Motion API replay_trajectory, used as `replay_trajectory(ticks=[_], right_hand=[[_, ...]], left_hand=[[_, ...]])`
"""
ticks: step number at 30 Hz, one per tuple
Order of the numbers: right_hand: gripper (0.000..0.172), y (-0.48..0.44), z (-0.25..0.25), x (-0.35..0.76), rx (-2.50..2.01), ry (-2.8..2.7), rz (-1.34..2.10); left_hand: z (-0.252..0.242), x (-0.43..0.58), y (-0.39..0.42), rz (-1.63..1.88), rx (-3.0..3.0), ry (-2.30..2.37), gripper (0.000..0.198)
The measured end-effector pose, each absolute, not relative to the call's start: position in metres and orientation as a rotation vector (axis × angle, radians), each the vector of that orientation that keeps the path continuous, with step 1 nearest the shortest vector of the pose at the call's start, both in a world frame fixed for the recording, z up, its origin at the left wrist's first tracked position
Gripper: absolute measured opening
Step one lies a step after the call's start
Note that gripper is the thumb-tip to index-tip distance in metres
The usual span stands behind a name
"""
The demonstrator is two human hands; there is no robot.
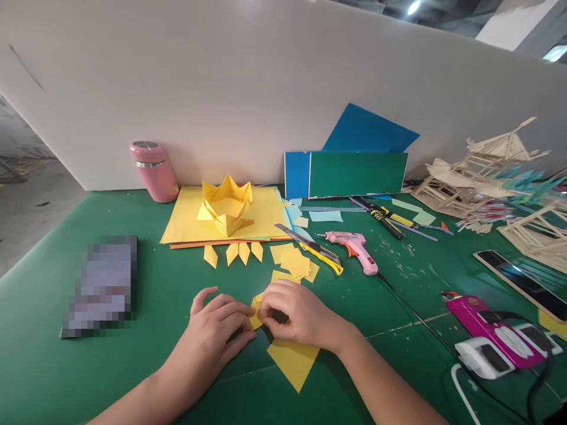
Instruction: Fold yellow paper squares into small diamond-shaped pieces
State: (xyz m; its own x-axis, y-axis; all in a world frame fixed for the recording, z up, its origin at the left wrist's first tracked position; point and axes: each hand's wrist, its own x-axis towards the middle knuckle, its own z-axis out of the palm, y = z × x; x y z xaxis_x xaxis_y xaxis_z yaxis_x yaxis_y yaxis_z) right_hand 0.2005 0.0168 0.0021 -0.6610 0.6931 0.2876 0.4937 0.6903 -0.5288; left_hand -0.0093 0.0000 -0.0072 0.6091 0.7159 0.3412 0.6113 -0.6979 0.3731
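Observation:
Both my hands meet low on the green table over a small folded yellow paper piece. My left hand presses its fingertips on the piece's left side, fingers curled. My right hand pinches the piece's right side with closed fingers. A flat yellow paper square lies just below my right wrist. Several folded yellow pieces sit in a row further back, beside a small pile of yellow squares. A folded yellow paper crown stands on a stack of yellow sheets.
A pink bottle stands by the white wall. A yellow utility knife and pink glue gun lie right of the paper. Blue and green card leans on the wall. Stick models, a phone, a magenta device and a pixelated item surround.

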Motion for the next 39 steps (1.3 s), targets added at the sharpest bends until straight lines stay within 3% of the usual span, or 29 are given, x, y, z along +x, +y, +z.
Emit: replay_trajectory(ticks=[4,7,11,21,39], right_hand=[[0.009,0.017,0.004,0.205,-0.891,-2.366,0.725],[0.019,0.018,0.006,0.209,-0.877,-2.369,0.825],[0.006,0.018,0.004,0.209,-0.880,-2.353,0.796],[0.010,0.019,0.001,0.205,-0.949,-2.229,0.876],[0.012,0.022,0.002,0.210,-0.795,-2.331,0.784]], left_hand=[[-0.010,-0.005,-0.001,0.802,2.588,1.120,0.013],[-0.011,-0.002,-0.003,0.903,2.568,1.131,0.015],[-0.010,0.001,-0.005,0.934,2.580,1.145,0.023],[-0.006,-0.001,-0.001,0.757,2.576,1.172,0.020],[-0.011,0.002,-0.007,0.927,2.540,1.140,0.025]])
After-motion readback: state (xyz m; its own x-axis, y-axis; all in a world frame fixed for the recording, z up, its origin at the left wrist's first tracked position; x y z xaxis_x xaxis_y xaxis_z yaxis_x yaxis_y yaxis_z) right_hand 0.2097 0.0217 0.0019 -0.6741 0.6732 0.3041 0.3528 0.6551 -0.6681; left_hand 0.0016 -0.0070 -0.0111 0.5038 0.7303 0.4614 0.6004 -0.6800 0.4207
